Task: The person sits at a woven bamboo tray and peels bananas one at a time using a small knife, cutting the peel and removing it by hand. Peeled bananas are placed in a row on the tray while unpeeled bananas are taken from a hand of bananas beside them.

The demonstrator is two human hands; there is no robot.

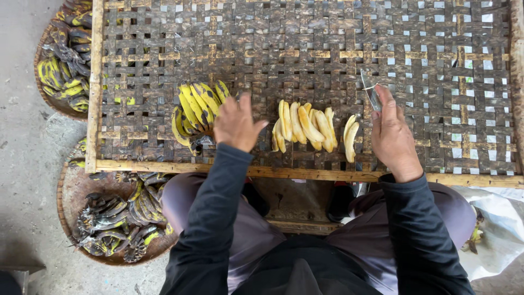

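A person sits at a big woven tray (305, 33) made of dark, crossed strips, with a wooden rim close to their knees. The left hand (236, 124) hangs over the tray with its fingers loosely curled, holding nothing. Just to the left of it, almost touching, lies a bunch of unpeeled bananas (195, 109), yellow with black marks. The right hand (392, 136) is closed around a small knife (370, 90), and the blade points up and away from the body. Between the two hands lies a row of peeled bananas (304, 127), pale and bare, side by side on the tray. Two more peeled ones (350, 137) lie just left of the right hand. Down to the left of the left arm, on the grey floor, sits a round basket (68, 191) with dark banana peels in it. Another basket (39, 65) with more spotted bananas sits farther up on the left. What could go wrong? The knife is bare and sharp, and the right thumb rests close to the blade, so a slip could cut a finger. The peeled bananas are soft, so a hard grab could squash them. The tray has gaps, so small bits might fall through.
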